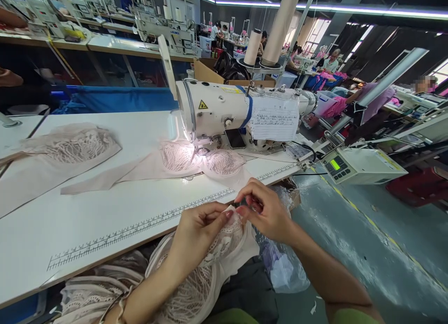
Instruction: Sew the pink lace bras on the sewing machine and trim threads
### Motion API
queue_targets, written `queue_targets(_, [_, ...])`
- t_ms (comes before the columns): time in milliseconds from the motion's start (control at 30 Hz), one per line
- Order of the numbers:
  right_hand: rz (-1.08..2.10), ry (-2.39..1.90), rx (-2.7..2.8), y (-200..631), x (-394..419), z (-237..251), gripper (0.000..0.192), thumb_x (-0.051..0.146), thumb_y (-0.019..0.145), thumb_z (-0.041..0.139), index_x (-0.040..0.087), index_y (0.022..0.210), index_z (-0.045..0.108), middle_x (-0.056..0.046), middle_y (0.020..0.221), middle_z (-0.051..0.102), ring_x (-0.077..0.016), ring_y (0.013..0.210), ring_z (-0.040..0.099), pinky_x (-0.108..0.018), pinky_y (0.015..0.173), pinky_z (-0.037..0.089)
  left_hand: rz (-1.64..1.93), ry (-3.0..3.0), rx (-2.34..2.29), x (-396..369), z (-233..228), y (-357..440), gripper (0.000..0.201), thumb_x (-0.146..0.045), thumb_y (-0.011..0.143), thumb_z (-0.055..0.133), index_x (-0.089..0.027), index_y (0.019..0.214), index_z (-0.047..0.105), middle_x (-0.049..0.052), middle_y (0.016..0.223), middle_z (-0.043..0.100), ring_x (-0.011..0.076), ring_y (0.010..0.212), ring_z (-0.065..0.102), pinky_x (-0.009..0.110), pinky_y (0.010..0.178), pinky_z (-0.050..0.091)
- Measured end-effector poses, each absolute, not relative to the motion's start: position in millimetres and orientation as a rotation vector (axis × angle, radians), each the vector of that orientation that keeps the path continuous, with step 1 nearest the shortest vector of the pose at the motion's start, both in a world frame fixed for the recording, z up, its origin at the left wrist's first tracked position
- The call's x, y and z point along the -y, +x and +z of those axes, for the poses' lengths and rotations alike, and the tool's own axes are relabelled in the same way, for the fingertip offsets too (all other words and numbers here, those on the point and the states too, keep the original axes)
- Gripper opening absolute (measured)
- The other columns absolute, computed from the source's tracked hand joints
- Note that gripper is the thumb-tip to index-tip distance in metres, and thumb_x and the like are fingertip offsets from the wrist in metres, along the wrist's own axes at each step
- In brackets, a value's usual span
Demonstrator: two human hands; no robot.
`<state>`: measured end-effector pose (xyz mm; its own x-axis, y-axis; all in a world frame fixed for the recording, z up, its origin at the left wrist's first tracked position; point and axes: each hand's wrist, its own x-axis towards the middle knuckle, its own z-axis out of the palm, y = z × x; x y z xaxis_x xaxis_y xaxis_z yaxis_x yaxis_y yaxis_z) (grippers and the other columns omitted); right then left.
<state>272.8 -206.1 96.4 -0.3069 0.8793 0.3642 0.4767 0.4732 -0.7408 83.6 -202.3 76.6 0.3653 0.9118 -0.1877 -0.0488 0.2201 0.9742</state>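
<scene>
My left hand [196, 235] pinches the upper tip of a pale beige lace bra [229, 240] between thumb and fingers, just off the front edge of the table. Close beside it, my right hand [268, 212] has its thumb and forefinger closed at that same tip; its other fingers are curled. The bra hangs down towards my lap. Another lace bra [224, 163] lies on the table, one cup under the lit needle area of a white sewing machine [217, 107].
More bra pieces [94, 291] are heaped by my lap. A flat lace piece [80, 146] lies at the table's left. A printed ruler [140, 226] runs along the front edge. A phone [235, 138] rests by the machine, and a control box [364, 165] stands right.
</scene>
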Motion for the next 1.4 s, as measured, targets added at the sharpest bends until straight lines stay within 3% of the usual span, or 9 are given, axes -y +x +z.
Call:
queue_targets(167, [0.861,-1.167,2.081,278,204,103,0.042,0.046,0.106,0.032,0.02,0.101,0.064,-0.005,0.087,0.061,-0.016,0.077,0.058,-0.029,0.071,0.044,0.862,1.117,-0.951,201,75,84,0.033,-0.045,0.071,0.075,-0.013,0.078,0.076,0.004,0.065,0.07,0.0103,0.057,0.051,0.018,0.053,0.035])
queue_targets(333, [1.206,-1.137,1.948,278,201,99,0.025,0.045,0.101,0.05,0.02,0.102,0.054,0.002,0.073,0.058,-0.0124,0.063,0.057,-0.024,0.059,0.042,0.848,1.137,-0.936,198,75,84,0.032,-0.044,0.072,0.074,-0.013,0.076,0.076,0.002,0.061,0.064,0.0077,0.052,0.041,0.018,0.048,0.029])
queue_targets(600, [1.325,-1.069,1.754,270,200,91,0.033,0.05,0.089,0.067,0.02,0.086,0.053,0.002,0.073,0.059,-0.0116,0.063,0.055,-0.023,0.059,0.045,0.807,1.193,-0.919,201,75,84,0.029,-0.041,0.073,0.071,-0.013,0.069,0.071,-0.004,0.051,0.042,0.0062,0.049,0.024,0.019,0.045,0.016])
queue_targets(733, [1.243,-1.113,1.683,270,198,89,0.038,0.053,0.087,0.069,0.02,0.08,0.052,0.004,0.064,0.055,-0.0107,0.056,0.051,-0.022,0.053,0.039,0.815,1.213,-0.953,201,74,82,0.029,-0.043,0.076,0.07,-0.014,0.071,0.072,-0.002,0.053,0.05,0.0074,0.049,0.03,0.02,0.046,0.021])
queue_targets(900, [1.092,-1.091,1.675,274,195,92,0.048,0.066,0.094,0.047,0.019,0.09,0.054,0.005,0.063,0.048,-0.0107,0.055,0.043,-0.024,0.055,0.035,0.869,1.29,-0.984,203,75,84,0.026,-0.043,0.08,0.067,-0.016,0.078,0.068,0.001,0.061,0.066,0.0093,0.05,0.044,0.019,0.048,0.031])
queue_targets(1000, [1.086,-1.154,1.807,269,198,95,0.045,0.062,0.09,0.06,0.018,0.083,0.057,0.001,0.072,0.052,-0.0112,0.061,0.045,-0.024,0.056,0.036,0.888,1.343,-1.013,206,72,87,0.022,-0.041,0.084,0.064,-0.02,0.087,0.058,-0.004,0.056,0.064,0.0077,0.044,0.037,0.017,0.045,0.025])
queue_targets(1100, [1.009,-1.187,1.837,264,202,97,0.035,0.049,0.088,0.068,0.018,0.078,0.058,0.001,0.072,0.055,-0.0112,0.063,0.047,-0.024,0.055,0.037,0.914,1.432,-1.029,207,69,85,0.02,-0.038,0.087,0.061,-0.022,0.088,0.049,-0.004,0.06,0.067,0.0097,0.049,0.047,0.017,0.049,0.031])
queue_targets(1267, [0.819,-1.231,1.732,281,216,102,0.023,0.037,0.097,0.058,0.02,0.082,0.058,0.006,0.054,0.052,-0.0092,0.045,0.048,-0.023,0.048,0.035,0.797,1.92,-1.094,195,58,51,0.018,-0.038,0.085,0.063,-0.023,0.077,0.066,0.0,0.066,0.069,0.016,0.06,0.057,0.023,0.057,0.039])
queue_targets(1400, [0.766,-1.143,1.69,300,228,99,0.019,0.035,0.1,0.055,0.022,0.087,0.058,0.007,0.049,0.051,-0.0104,0.038,0.05,-0.025,0.045,0.036,0.742,2.076,-0.98,191,42,20,0.021,-0.033,0.088,0.061,-0.024,0.072,0.069,0.002,0.072,0.07,0.0187,0.068,0.061,0.026,0.066,0.045])
